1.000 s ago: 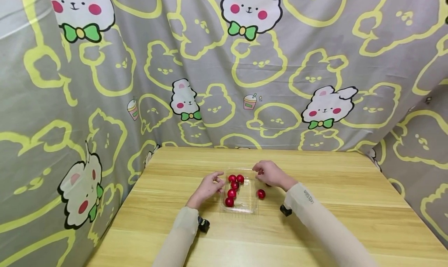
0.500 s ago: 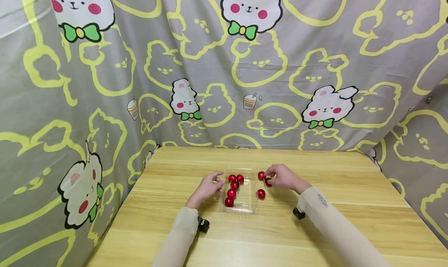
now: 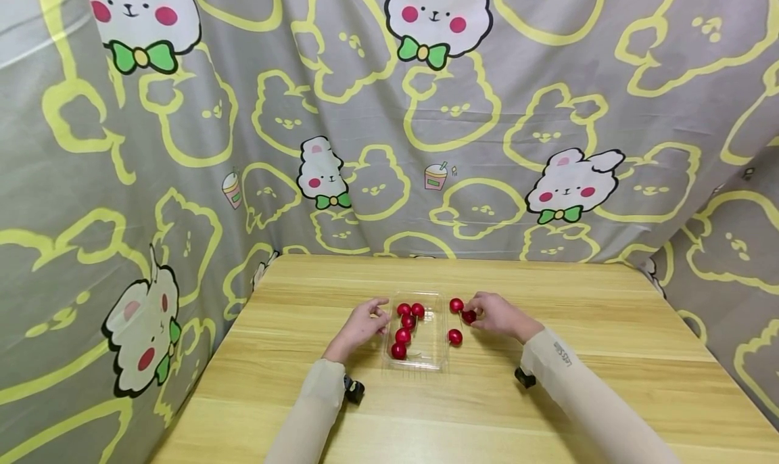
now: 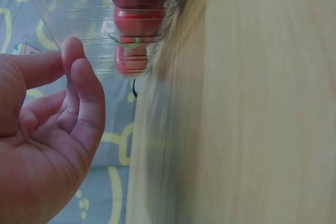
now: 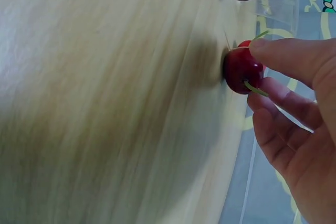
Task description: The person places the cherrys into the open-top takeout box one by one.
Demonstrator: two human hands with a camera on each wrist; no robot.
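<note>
In the head view, my right hand (image 3: 496, 313) is at the right of a clear plastic box (image 3: 431, 365). Its thumb and fingertips pinch a dark red cherry (image 5: 242, 69) on the table; green stems show there in the right wrist view. Two other cherries lie outside the box: one just behind-left of that hand (image 3: 456, 305), one nearer (image 3: 455, 337). My left hand (image 3: 363, 325) stays beside the box's left wall, fingers loosely bent and tips close to the plastic; whether they touch it I cannot tell. Several red cherries (image 3: 404, 336) lie along the box's left side.
The box and loose cherries stand on a light wooden table (image 3: 292, 302). Patterned grey cloth (image 3: 365, 126) hangs behind the table and along its sides. A small black camera sits at each wrist.
My right hand has moved right from the box's far right corner to the cherry on the table, uncovering the cherry at the back. My left hand and the box have kept their places.
</note>
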